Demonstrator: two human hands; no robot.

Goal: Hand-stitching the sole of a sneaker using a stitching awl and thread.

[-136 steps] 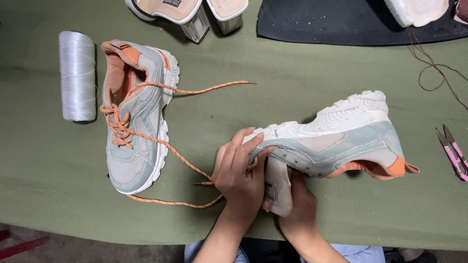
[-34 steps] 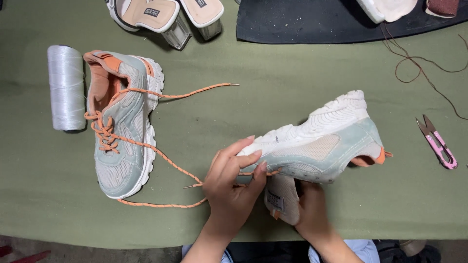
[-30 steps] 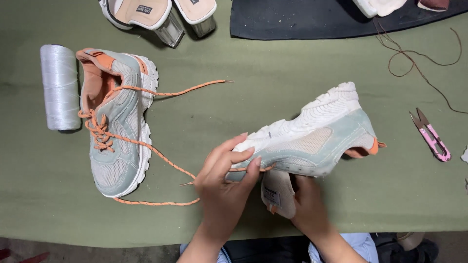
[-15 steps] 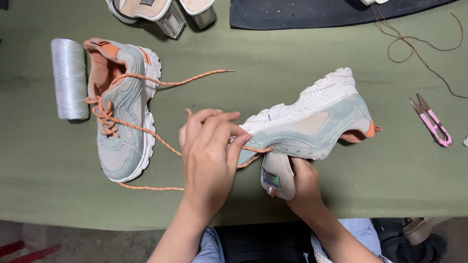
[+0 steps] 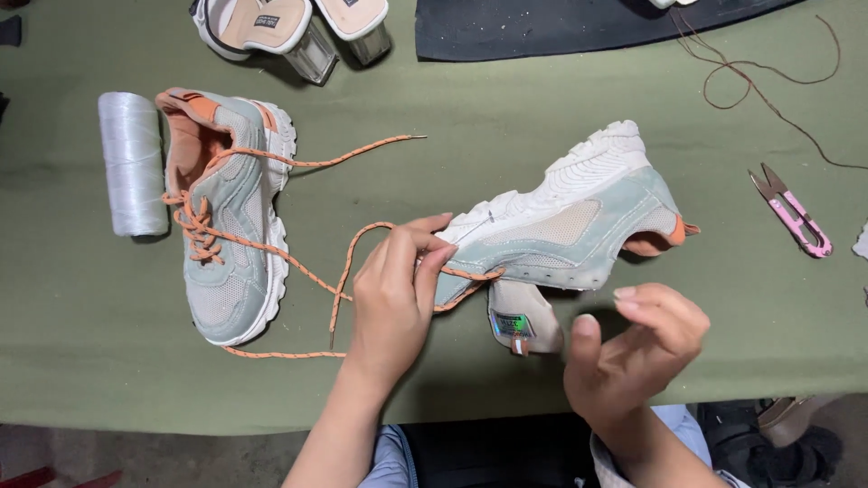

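The lacing of a pale green and cream sneaker (image 5: pixel 579 221) is judged to be the step in hand, at its very start: the shoe lies on its side on the green bench (image 5: pixel 506 99), sole turned away from the person, tongue (image 5: pixel 523 318) flopped out toward the bench edge, eyelet row bare apart from the toe end. An orange lace (image 5: pixel 362 262) is pinched by the left hand (image 5: pixel 393 303) between thumb and fingertips right at the toe end of the shoe, w/ a short run of lace seen passing along the lowest eyelets; the rest loops up and back, its tip hanging near the bench front. The right hand (image 5: pixel 633 348) is held just off the shoe, fingers loosely curled and part spread, nothing gripped. A matching sneaker (image 5: pixel 231 217), already laced w/ loose orange ends, lies to the left, a spool of white thread (image 5: pixel 133 163) just beside it. Pink thread snips (image 5: pixel 791 212) lie well apart at right, brown thread (image 5: pixel 759 77) beyond them, clear-heeled sandals (image 5: pixel 294 32) and a dark mat (image 5: pixel 579 27) at the far edge. The next move prob. calls for the shoe to be steadied by the free hand while the lace tip is found and fed thru the next eyelet; whether the lace is evened on both sides cannot be told.
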